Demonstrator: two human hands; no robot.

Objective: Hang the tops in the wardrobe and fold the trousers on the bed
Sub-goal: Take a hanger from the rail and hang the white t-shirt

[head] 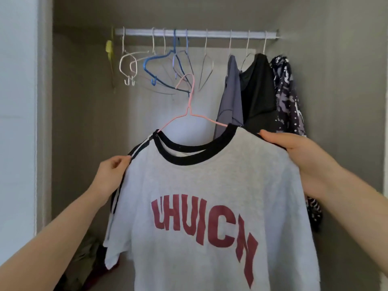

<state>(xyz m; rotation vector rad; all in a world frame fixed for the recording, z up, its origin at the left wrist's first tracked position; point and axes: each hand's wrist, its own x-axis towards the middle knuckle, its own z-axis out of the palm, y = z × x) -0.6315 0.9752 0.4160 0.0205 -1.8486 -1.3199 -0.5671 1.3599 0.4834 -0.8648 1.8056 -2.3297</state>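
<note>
T-shirt point(210, 185), light grey with a black neckband, black-and-white shoulder stripes and dark red block letters on the chest, held up before the open wardrobe point(84, 122) on a pink hanger point(190, 114). It hangs flat, front toward the camera, hem out of view. At one shoulder the left hand point(111, 173) pinches the striped edge between thumb and fingers. At the other the right hand point(294, 152) grips the cloth, fingers curled over its top. This hand sits a little higher, so the shoulder line tilts up to the right. The hanger's long axis runs side to side, roughly parallel to the rail point(197, 32). Its hook point(185, 80) rises about midway between the hands, open end to the left, and lies well below the rail. In this view the hook overlaps the lower wires of the empty hangers point(159, 66). Three hung tops point(258, 91) occupy the rail's right end, just behind the right hand. Judged from this, the coming move is a lift up and forward. The hook must clear the empty hangers' wires and land on the rail between them and the hung tops.
</note>
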